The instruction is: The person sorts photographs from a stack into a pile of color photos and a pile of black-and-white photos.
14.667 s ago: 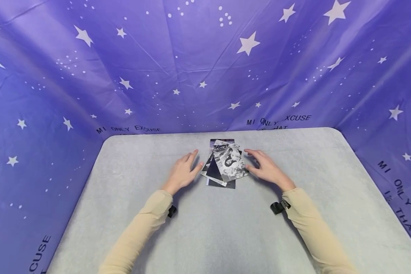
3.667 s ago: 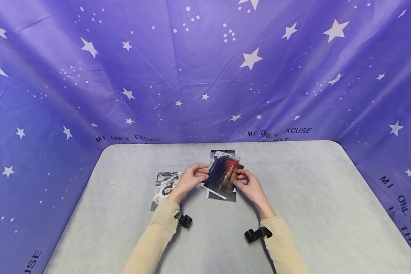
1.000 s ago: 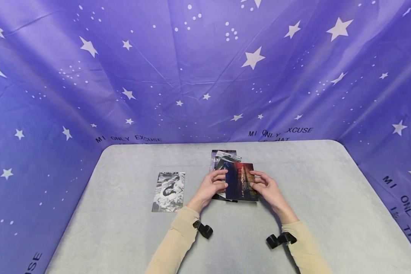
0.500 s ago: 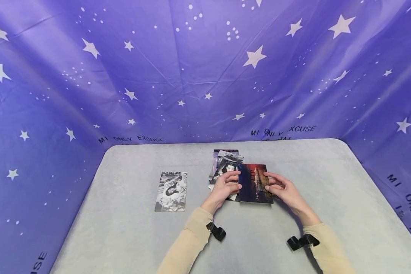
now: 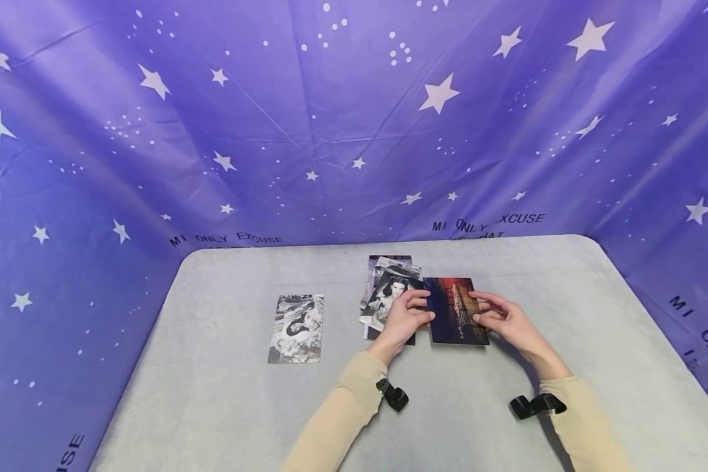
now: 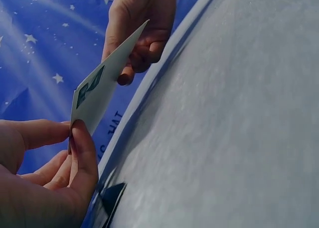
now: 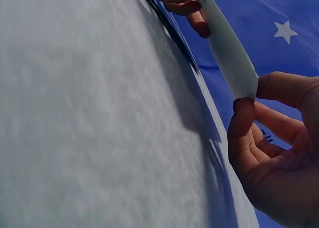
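Both hands hold up one postcard in the head view, its dark blue and red picture (image 5: 451, 309) facing up. My left hand (image 5: 402, 322) pinches its left edge between thumb and fingers. The opposite edge is pinched by my right hand (image 5: 512, 326). From below, the left wrist view shows the card's pale back (image 6: 107, 86) with a small dark print, raised off the table. Its pale underside (image 7: 232, 61) also appears in the right wrist view. Beside the left hand lies an untidy pile of postcards, with a black-and-white portrait (image 5: 386, 296) on top, partly covered by that hand.
A single black-and-white card (image 5: 295, 331) lies flat left of the pile. Everything is on a grey table (image 5: 224, 406). A purple curtain (image 5: 354, 118) with white stars stands behind and at both sides. Each wrist wears a black camera (image 5: 394, 395).
Both hands have carried the blue and red postcard rightward off the pile, uncovering the black-and-white portrait. Earlier, the black-and-white card at left went from the pile's top to the table.
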A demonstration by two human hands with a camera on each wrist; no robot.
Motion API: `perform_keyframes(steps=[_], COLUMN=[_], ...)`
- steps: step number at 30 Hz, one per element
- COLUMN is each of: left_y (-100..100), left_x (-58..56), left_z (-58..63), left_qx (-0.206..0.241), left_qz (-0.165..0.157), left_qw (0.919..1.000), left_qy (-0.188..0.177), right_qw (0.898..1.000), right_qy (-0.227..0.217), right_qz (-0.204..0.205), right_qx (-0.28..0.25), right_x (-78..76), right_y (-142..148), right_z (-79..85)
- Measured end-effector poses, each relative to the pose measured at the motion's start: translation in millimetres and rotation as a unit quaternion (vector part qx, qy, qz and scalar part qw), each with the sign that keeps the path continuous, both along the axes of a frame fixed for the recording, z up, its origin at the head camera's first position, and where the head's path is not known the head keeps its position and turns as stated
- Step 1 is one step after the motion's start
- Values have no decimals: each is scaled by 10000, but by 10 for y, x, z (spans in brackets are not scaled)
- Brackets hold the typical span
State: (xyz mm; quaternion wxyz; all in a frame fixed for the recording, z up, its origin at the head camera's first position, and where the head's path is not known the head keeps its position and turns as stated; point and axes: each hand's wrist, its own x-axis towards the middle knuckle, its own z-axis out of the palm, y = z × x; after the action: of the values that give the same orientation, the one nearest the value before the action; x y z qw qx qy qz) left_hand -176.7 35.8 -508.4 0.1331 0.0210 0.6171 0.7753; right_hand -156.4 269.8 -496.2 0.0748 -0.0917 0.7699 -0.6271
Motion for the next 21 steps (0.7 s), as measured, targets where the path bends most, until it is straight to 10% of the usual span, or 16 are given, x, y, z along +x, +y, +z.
perform_keyframes(steps=[21], left_y=[384], left_x=[-25], left_z=[15], left_qx=[323], left_qz=[-497], left_qw=[9974], left_qy=[-410], right_qw=[9939], right_qy=[200], right_qz=[-205], right_qx=[1068], right_x=[50], right_y=[403], right_z=[-11])
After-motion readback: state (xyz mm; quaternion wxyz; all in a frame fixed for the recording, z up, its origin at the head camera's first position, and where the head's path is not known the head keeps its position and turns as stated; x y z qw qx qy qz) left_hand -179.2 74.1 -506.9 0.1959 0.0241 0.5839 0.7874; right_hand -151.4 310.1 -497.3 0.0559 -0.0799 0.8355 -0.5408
